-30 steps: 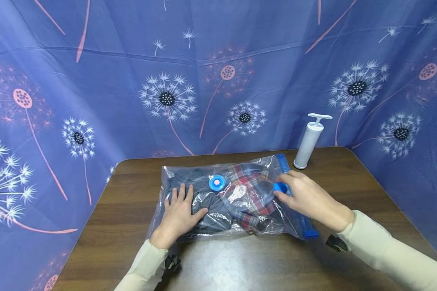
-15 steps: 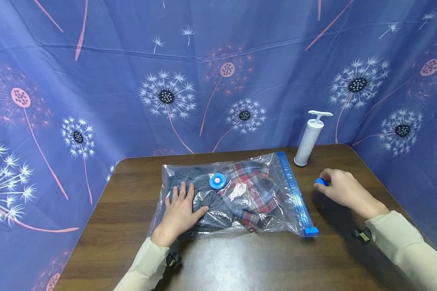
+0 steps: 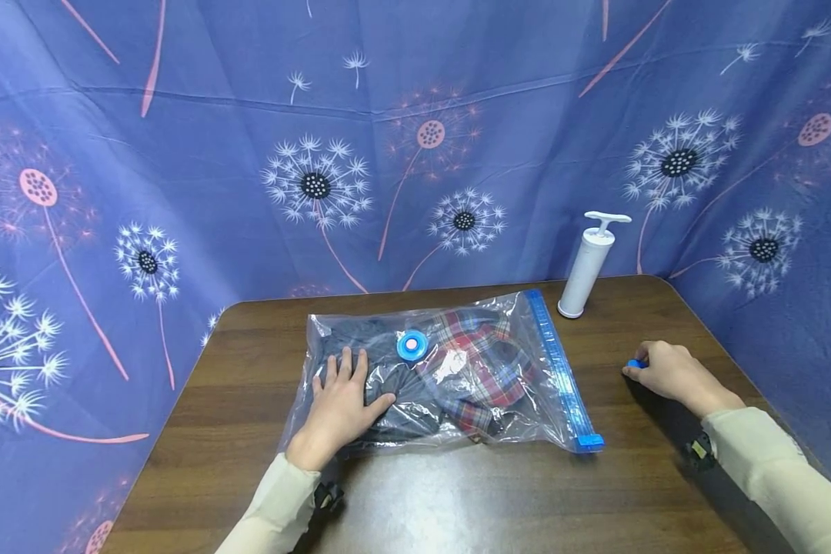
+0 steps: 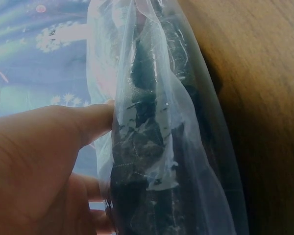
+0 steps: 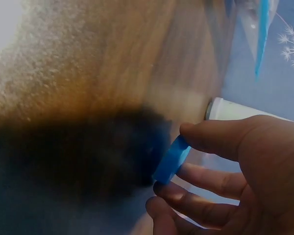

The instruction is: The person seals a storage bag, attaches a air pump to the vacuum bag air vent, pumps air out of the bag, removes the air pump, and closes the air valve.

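A clear plastic bag [image 3: 381, 442] holding dark and plaid clothing [image 3: 485, 362] lies flat on the table, with a blue round valve [image 3: 412, 345] on top. My left hand [image 3: 335, 415] rests with spread fingers on the bag's left part; in the left wrist view the thumb of the hand [image 4: 44, 156] touches the plastic [image 4: 147, 122]. Right of the bag, my right hand [image 3: 682, 377] pinches a small blue cap [image 3: 635, 364] low over the table. The right wrist view shows the cap [image 5: 171, 159] between thumb and fingers of the hand [image 5: 264, 166].
A white hand pump [image 3: 586, 269] with a T-shaped handle stands upright at the back right of the wooden table [image 3: 422, 508]. The bag's blue zip edge [image 3: 561, 369] lies between the left hand and the right hand. A blue dandelion-print cloth [image 3: 388, 177] hangs behind.
My right hand has carried the blue cap rightward from above the bag's zip end and lowered it toward the table. My left hand has stayed on the bag.
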`<move>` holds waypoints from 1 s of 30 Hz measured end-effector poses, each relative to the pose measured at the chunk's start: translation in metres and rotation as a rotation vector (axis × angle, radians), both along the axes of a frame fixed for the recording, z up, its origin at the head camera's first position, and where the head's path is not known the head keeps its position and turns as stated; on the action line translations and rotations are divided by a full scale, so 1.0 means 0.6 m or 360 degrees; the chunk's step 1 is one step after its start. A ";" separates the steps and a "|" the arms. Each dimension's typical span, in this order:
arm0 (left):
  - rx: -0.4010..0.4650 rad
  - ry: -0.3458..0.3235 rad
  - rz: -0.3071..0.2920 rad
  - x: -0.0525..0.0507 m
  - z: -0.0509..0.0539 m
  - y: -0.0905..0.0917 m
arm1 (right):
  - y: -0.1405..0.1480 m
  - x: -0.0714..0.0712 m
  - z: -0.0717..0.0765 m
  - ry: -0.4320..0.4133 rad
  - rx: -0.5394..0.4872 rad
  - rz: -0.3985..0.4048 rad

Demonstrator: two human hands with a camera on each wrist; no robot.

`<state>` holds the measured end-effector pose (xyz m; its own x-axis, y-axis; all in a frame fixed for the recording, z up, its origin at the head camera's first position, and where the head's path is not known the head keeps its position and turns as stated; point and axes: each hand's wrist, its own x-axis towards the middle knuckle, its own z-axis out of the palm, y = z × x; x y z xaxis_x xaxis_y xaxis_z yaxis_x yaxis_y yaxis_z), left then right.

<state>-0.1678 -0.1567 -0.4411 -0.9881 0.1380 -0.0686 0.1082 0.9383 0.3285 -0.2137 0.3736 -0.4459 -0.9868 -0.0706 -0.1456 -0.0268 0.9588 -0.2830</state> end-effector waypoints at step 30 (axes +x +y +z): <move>-0.0214 0.0322 -0.0196 0.016 0.031 -0.041 | -0.019 0.026 -0.002 -0.0054 0.0000 0.0025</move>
